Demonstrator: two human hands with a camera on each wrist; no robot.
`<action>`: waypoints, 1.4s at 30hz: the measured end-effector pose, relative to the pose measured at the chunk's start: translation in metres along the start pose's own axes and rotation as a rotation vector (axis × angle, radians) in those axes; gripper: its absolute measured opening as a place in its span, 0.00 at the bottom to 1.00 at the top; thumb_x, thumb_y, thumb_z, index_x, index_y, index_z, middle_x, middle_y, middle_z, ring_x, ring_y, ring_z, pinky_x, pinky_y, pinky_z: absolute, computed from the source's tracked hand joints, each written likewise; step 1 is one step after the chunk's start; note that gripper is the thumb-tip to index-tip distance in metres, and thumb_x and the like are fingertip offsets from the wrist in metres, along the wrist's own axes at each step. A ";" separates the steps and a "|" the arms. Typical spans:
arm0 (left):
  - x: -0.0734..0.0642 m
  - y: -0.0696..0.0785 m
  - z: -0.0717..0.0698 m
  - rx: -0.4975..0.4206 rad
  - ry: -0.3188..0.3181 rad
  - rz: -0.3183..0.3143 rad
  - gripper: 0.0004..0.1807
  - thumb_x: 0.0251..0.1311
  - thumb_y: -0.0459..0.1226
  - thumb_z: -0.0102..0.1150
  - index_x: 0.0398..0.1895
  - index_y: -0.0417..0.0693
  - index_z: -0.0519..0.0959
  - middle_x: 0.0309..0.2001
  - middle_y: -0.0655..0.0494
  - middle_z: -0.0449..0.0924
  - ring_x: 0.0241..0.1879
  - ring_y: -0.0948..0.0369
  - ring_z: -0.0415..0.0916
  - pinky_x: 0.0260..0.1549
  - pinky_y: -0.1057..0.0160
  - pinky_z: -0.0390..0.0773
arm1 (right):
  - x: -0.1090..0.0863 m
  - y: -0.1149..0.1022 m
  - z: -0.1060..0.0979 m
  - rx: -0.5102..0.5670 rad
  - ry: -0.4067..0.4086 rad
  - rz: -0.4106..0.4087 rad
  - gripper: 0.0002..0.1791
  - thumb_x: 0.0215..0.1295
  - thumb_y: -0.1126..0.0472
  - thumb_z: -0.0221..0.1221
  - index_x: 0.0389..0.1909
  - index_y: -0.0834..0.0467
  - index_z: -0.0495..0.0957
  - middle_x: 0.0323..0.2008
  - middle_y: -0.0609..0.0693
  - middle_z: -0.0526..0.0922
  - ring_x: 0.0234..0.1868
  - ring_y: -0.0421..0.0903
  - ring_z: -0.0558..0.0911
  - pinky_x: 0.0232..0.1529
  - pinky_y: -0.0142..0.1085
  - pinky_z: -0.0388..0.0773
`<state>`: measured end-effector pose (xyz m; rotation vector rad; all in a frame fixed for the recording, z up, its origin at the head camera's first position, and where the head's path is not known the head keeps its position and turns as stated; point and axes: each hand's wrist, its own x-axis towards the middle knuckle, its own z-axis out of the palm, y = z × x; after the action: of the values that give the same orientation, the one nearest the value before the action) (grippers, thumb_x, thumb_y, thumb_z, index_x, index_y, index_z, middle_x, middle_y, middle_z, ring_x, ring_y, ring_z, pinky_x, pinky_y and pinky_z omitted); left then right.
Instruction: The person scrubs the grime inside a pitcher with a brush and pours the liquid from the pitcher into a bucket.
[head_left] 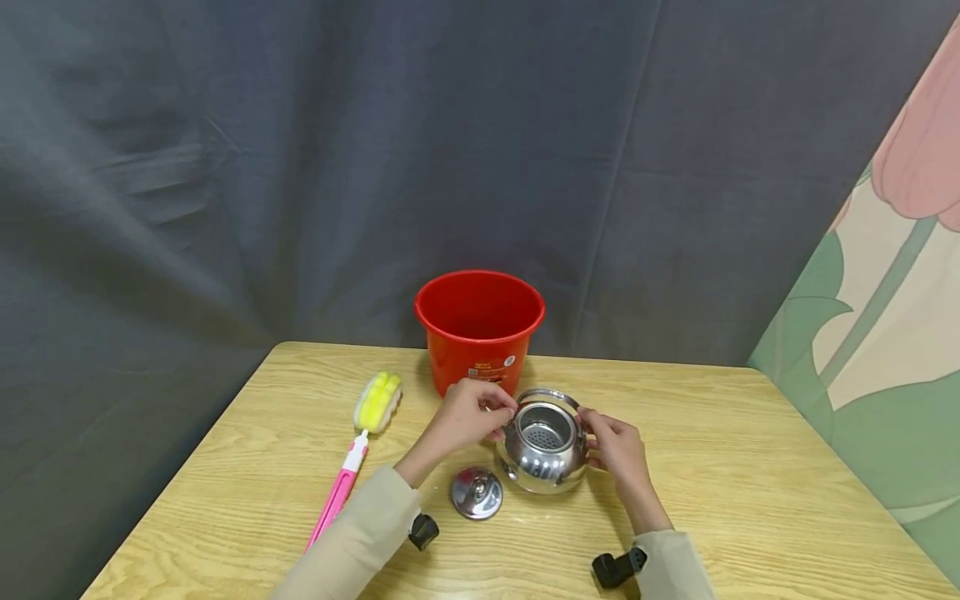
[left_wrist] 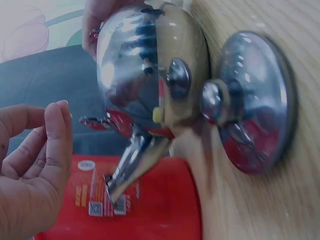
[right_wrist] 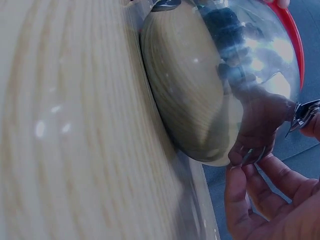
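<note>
A shiny steel teapot stands upright on the table, lidless, with a perforated strainer inside its mouth. Its arched handle leans to the far side, and in the left wrist view the spout sticks out toward the bucket. My right hand holds the teapot's right side, fingertips against the belly and a finger at the handle joint. Beside the left joint is my left hand, fingers loosely bent, fingertips together and nothing visible between them. The round knobbed lid lies near the teapot's front left.
Behind the teapot stands a red bucket on the wooden table. A brush with a yellow and white sponge head and pink handle lies at the left, partly under my left sleeve. A dark curtain hangs behind the table.
</note>
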<state>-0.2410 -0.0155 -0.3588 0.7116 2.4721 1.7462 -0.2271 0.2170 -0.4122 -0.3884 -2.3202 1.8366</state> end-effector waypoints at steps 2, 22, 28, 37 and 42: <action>-0.003 -0.003 -0.004 -0.004 0.000 -0.007 0.05 0.55 0.29 0.60 0.34 0.36 0.83 0.29 0.43 0.81 0.17 0.58 0.78 0.22 0.56 0.81 | 0.000 0.000 0.000 -0.005 0.001 -0.003 0.28 0.60 0.42 0.57 0.44 0.64 0.80 0.39 0.52 0.83 0.30 0.42 0.78 0.27 0.35 0.79; -0.019 -0.026 -0.016 0.078 -0.031 -0.011 0.03 0.55 0.30 0.61 0.31 0.39 0.83 0.23 0.56 0.76 0.15 0.61 0.72 0.16 0.67 0.74 | -0.001 0.002 0.001 0.004 0.010 -0.003 0.27 0.60 0.42 0.57 0.43 0.64 0.81 0.38 0.50 0.83 0.29 0.41 0.78 0.26 0.34 0.78; -0.028 -0.031 -0.012 0.188 -0.168 -0.061 0.03 0.54 0.34 0.64 0.27 0.44 0.83 0.23 0.60 0.77 0.14 0.61 0.72 0.16 0.66 0.74 | -0.001 0.002 0.001 0.002 0.007 -0.007 0.27 0.60 0.41 0.57 0.43 0.63 0.81 0.39 0.51 0.83 0.30 0.42 0.79 0.26 0.34 0.78; -0.036 -0.037 -0.002 0.314 -0.239 -0.056 0.06 0.41 0.28 0.67 0.20 0.48 0.81 0.19 0.62 0.74 0.20 0.67 0.69 0.19 0.69 0.71 | -0.002 0.002 0.001 -0.001 0.011 0.000 0.28 0.60 0.42 0.57 0.43 0.64 0.81 0.38 0.50 0.82 0.30 0.41 0.78 0.26 0.34 0.78; -0.040 -0.038 0.005 0.346 -0.241 -0.057 0.07 0.38 0.27 0.68 0.20 0.47 0.81 0.18 0.62 0.73 0.20 0.68 0.68 0.21 0.70 0.69 | -0.001 0.002 0.002 0.022 0.018 0.011 0.27 0.60 0.43 0.58 0.44 0.64 0.81 0.36 0.49 0.82 0.29 0.41 0.79 0.26 0.34 0.78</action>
<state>-0.2168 -0.0362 -0.4041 0.8077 2.6154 1.1450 -0.2270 0.2150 -0.4147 -0.4139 -2.2892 1.8543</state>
